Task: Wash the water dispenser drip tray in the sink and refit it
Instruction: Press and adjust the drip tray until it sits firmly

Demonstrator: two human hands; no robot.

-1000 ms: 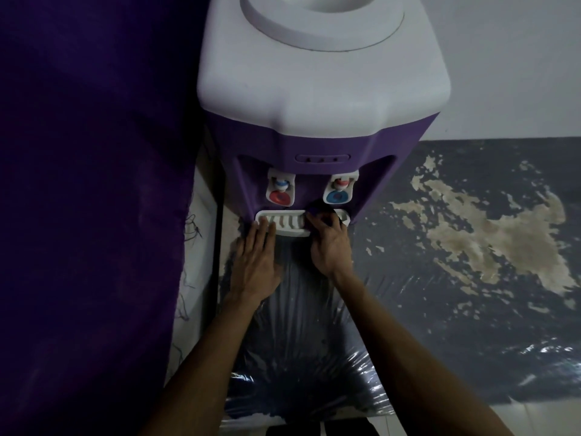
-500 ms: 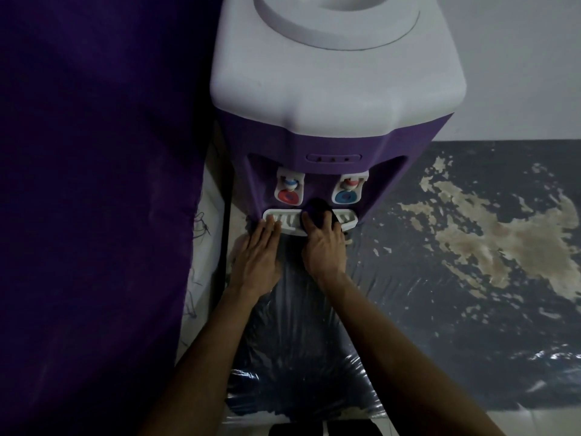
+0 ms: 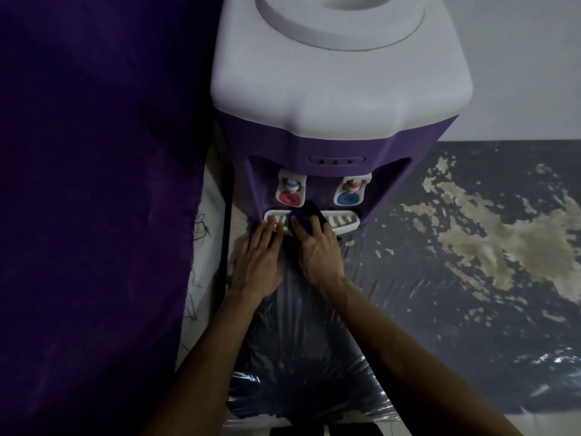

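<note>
Drip tray (image 3: 341, 222) seated at the dispenser (image 3: 339, 127) base, under both taps. Our left hand (image 3: 259, 262) lies flat, fingers apart, on its left end; right hand (image 3: 317, 247) presses a dark cloth (image 3: 311, 215) at mid-tray.

One head-worn view looks steeply down, close, onto the dispenser (image 3: 339, 99) front and floor (image 3: 471, 278).

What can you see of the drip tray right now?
The drip tray is a white, plastic-looking oblong with rounded corners and a slotted grille on top. It sits level at the foot of the purple water dispenser, below the two taps. The left hand rests flat with its fingertips on the tray's left end. The right hand covers its middle, pressing a dark cloth on it. Only the two ends show; whether it is fully seated cannot be told.
</note>
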